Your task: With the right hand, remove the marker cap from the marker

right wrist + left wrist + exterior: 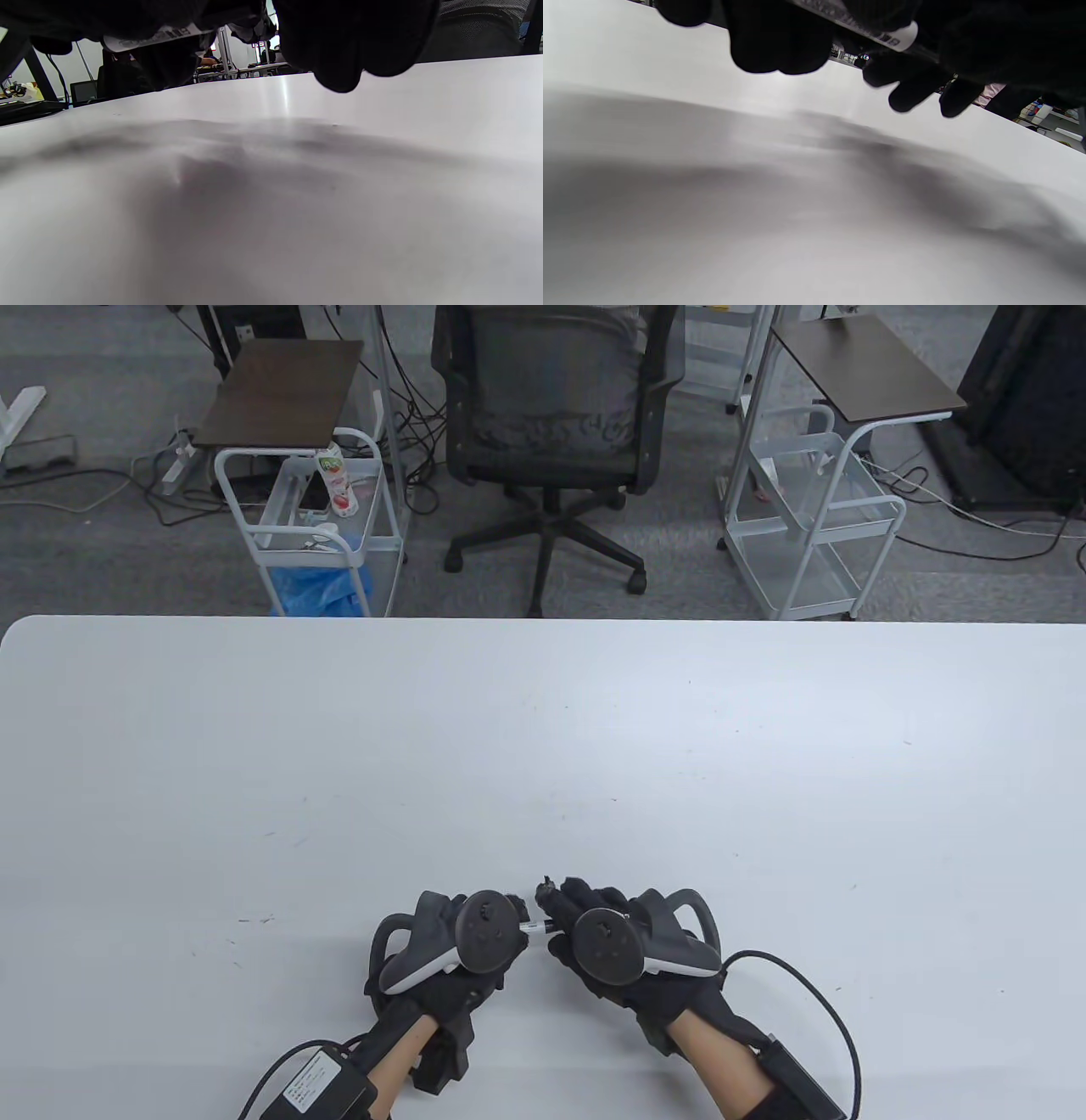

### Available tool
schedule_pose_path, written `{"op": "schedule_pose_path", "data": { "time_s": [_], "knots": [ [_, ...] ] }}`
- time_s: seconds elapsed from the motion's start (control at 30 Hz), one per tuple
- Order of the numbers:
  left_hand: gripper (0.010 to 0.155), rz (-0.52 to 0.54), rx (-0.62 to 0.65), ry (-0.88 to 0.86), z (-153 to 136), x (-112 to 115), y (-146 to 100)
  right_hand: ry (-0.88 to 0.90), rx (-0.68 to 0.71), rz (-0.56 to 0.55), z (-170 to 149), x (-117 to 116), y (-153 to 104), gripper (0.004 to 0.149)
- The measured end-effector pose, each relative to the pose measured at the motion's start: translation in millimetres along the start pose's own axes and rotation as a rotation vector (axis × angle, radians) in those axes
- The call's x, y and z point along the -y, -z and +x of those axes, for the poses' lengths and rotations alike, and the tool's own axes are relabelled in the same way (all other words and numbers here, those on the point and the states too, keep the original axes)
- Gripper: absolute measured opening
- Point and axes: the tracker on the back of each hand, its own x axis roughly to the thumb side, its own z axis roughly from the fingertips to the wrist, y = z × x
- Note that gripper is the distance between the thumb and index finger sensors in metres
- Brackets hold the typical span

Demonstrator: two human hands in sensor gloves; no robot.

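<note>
Both gloved hands meet low in the middle of the white table point(543, 746). My left hand point(512, 909) grips the marker point(534, 927), whose white labelled barrel shows in the short gap between the hands. The barrel also shows in the left wrist view point(882, 36) and in the right wrist view point(157, 36). My right hand point(570, 899) grips the marker's dark cap end, which its fingers point(352, 42) mostly hide. I cannot tell whether the cap is still seated on the barrel. The marker is held a little above the tabletop.
Beyond the table's far edge stand an office chair point(556, 415) and two white wire carts point(310, 526) point(814, 526). Cables run from both wrists off the table's near edge point(814, 993).
</note>
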Motion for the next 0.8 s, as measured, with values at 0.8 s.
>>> {"op": "schedule_pose_path", "data": {
  "time_s": [0.8],
  "knots": [
    [0.053,-0.081,0.113,-0.194,1.7,-13.3,2.5,-0.165,0.189,-0.364,-4.4,16.0,-22.7,0.047]
  ]
}}
